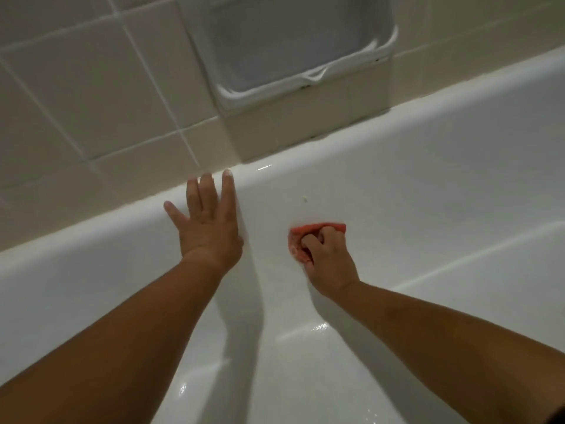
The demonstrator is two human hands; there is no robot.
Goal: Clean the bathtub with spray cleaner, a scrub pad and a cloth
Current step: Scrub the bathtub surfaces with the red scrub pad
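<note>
1. The left hand [208, 221] lay flat in the middle left of the frame, with its fingers spread wide and nothing in it.
2. Its palm pressed on the inner wall of the shiny white bathtub [428, 191], and its fingertips reached up to the round rim.
3. The right hand [328, 258] was a little right of the middle, curled tight around a bunched-up orange-pink cloth [308, 232].
4. The cloth touched the tub's inner wall, just below the rim, and stuck out above and to the left of the fingers.
5. The two hands were near each other but did not touch.
6. A tiny pale speck [304, 199] sat on the tub wall, above the cloth and between the hands.
7. Both bare arms came in from the bottom corners and covered much of the lower tub.
8. The left arm threw a soft grey shadow down the tub wall between the two arms.
9. A white square soap dish set into the wall [293, 47] was at the top middle of the frame, and looked bare inside.
10. Small dark spots showed along its lower edge.
11. Cream square wall tiles [91, 102] with pale lines between them filled the upper left.
12. The tiles met the tub rim along a slanted line across the frame.
13. Wet shiny spots gleamed low down in the tub, near the bottom middle.
14. The light was dim and the picture was a little blurry.
</note>
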